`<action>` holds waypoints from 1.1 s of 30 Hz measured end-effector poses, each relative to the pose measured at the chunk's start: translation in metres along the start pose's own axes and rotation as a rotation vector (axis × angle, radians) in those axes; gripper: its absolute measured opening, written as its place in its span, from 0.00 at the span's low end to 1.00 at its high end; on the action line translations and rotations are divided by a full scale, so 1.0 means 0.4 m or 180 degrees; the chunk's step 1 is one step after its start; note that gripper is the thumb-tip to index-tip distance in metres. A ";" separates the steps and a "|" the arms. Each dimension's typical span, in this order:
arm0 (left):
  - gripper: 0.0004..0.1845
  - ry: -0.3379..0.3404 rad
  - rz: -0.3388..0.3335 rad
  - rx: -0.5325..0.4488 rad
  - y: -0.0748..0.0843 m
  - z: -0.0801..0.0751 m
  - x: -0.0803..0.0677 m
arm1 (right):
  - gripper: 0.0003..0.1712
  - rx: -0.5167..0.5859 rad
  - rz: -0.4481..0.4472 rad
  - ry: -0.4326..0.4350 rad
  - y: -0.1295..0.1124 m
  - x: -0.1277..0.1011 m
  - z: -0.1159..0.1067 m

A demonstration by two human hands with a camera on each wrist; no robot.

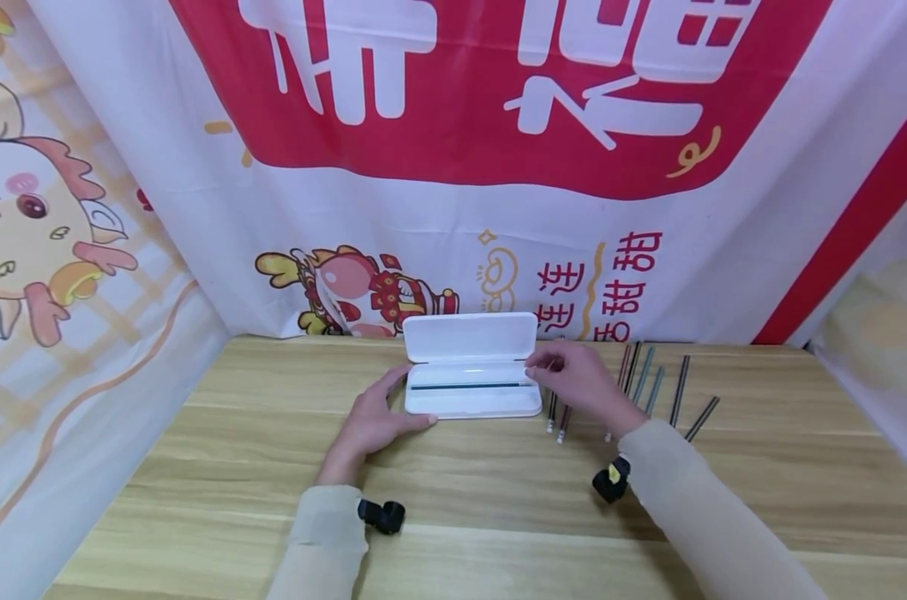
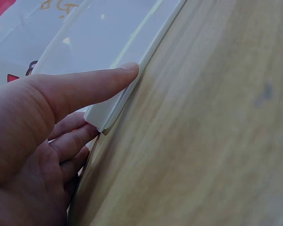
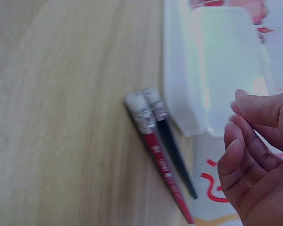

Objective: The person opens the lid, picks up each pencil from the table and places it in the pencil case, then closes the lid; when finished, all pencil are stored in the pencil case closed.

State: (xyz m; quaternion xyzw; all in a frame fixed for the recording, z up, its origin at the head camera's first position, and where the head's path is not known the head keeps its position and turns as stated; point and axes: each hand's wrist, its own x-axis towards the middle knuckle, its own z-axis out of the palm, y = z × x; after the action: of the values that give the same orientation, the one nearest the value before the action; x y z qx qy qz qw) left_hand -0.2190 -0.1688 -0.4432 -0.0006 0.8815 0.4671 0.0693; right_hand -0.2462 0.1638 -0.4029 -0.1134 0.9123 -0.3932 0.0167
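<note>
A white pencil case (image 1: 472, 410) lies on the table with its lid (image 1: 470, 337) raised at the back. Inside it, one dark pencil (image 1: 453, 386) lies lengthwise. My left hand (image 1: 378, 419) holds the case's left end, its thumb (image 2: 104, 84) along the front edge and the other fingers at the end wall. At the right end is my right hand (image 1: 573, 379), fingers loosely bent and nothing visible between them in the right wrist view. Beside that end lie a red pencil (image 3: 160, 162) and a black pencil (image 3: 174, 148), both with white erasers.
Several more pencils lie to the right on the wooden table (image 1: 498, 517), among them a blue-grey pencil (image 1: 643, 375), a dark pencil (image 1: 679, 392) and a shorter dark pencil (image 1: 702, 419). A printed cloth (image 1: 468, 225) hangs just behind the table's back edge.
</note>
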 end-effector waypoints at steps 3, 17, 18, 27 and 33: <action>0.51 0.0003 -0.0002 -0.0005 0.000 0.000 -0.002 | 0.12 0.0094 0.0047 0.0065 -0.002 -0.032 -0.023; 0.51 0.0000 -0.0058 -0.0018 0.000 0.002 0.000 | 0.21 0.0866 0.0708 0.0274 0.063 -0.169 -0.077; 0.51 0.0003 -0.0052 -0.0015 0.000 0.002 0.000 | 0.22 0.0875 0.0750 0.0283 0.070 -0.176 -0.080; 0.52 0.0029 -0.0064 0.0006 0.002 0.009 -0.005 | 0.26 0.0805 0.0997 0.0290 0.149 -0.241 -0.111; 0.52 0.0028 -0.0103 0.0028 0.007 0.007 -0.005 | 0.29 0.0900 0.1156 0.0272 0.192 -0.279 -0.129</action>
State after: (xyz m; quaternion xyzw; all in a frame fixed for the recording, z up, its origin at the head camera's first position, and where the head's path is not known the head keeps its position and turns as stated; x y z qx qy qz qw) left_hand -0.2168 -0.1652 -0.4422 -0.0165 0.8838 0.4619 0.0729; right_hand -0.1585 0.2762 -0.4294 0.0728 0.8534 -0.5121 0.0642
